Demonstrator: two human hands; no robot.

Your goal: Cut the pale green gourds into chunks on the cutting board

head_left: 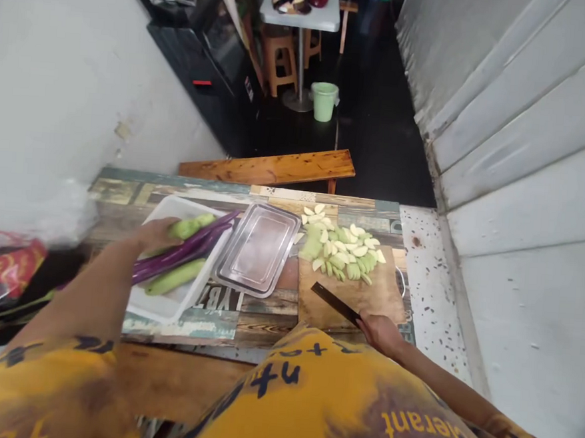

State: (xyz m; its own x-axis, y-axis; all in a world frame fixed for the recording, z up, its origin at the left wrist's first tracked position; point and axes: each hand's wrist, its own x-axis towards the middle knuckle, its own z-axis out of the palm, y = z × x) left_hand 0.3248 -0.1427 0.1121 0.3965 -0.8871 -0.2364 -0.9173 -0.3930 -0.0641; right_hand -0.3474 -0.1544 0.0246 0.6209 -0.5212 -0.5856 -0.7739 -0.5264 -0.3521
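Observation:
My left hand (158, 234) is inside a white plastic tray (183, 203). Its partly hidden fingers close round the end of a long, pale green vegetable (194, 225) that looks like a peeled eggplant. Long purple eggplants (187, 250) lie beside it, with another pale green piece (175, 277) below. In my right hand (382, 333) is a kitchen knife (334, 302), its dark blade seen nearly edge-on above the wooden cutting board (377, 298). Cut pale green pieces (343, 249) are heaped at the board's far side, some spilling onto the table.
A clear plastic lid (260, 250) lies between tray and board on the wood-patterned table (265, 320). A wooden bench (271, 167) stands beyond it. Farther off are a green bucket (324, 102) and a small table (306, 18). Walls flank both sides; bags (6, 269) sit at left.

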